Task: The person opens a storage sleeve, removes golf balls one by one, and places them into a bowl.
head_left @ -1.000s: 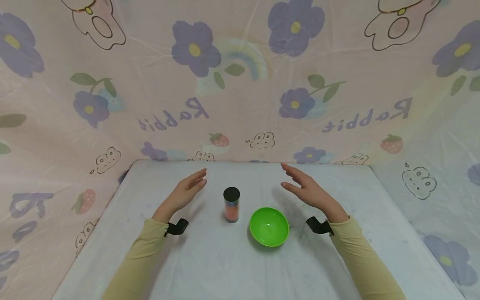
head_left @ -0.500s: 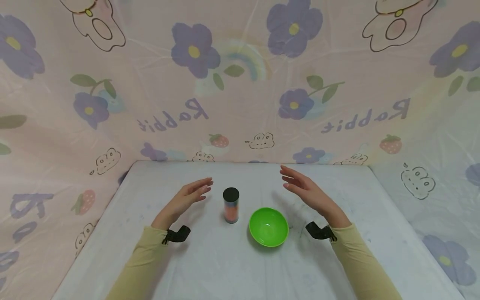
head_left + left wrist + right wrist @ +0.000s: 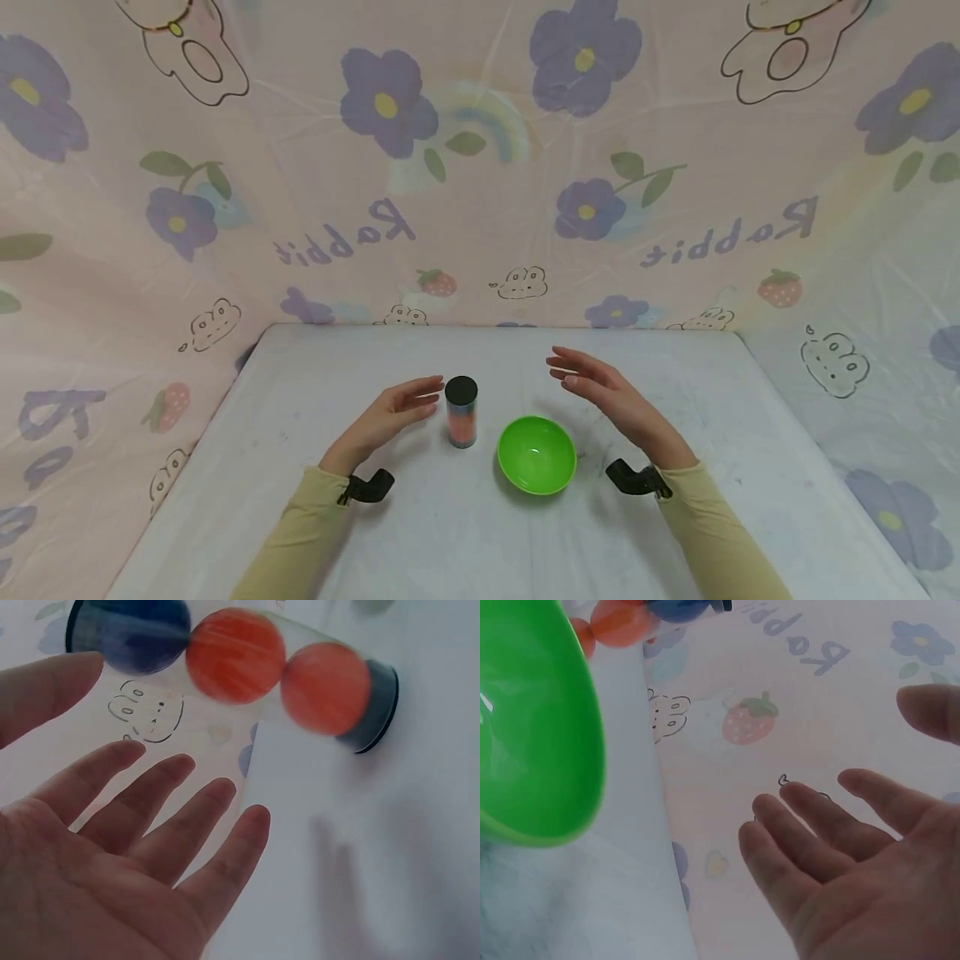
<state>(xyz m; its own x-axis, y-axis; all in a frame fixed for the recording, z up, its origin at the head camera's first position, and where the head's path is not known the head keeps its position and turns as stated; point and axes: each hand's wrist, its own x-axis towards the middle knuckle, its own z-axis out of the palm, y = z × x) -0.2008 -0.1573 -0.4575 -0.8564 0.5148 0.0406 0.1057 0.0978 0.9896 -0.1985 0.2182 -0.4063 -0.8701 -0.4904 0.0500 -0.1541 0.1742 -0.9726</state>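
A clear tube (image 3: 462,413) with a black cap stands upright on the white table (image 3: 300,367); it holds two orange balls and a blue one (image 3: 131,634). My left hand (image 3: 397,408) is open with fingers spread, just left of the tube (image 3: 247,664) and not touching it. An empty green bowl (image 3: 537,453) sits right of the tube. My right hand (image 3: 592,385) hovers open above and behind the bowl (image 3: 532,727), palm facing left. Each wrist carries a black camera mount (image 3: 367,487).
Pink cloth (image 3: 480,167) printed with purple flowers, strawberries and rabbits rises behind and on both sides of the table. The table's back edge (image 3: 495,327) meets it closely. Bare table surface lies in front of the bowl and tube.
Both hands have drawn inward and slightly down: the left one has come close to the tube, the right one has come over the back of the bowl. Tube and bowl have not moved.
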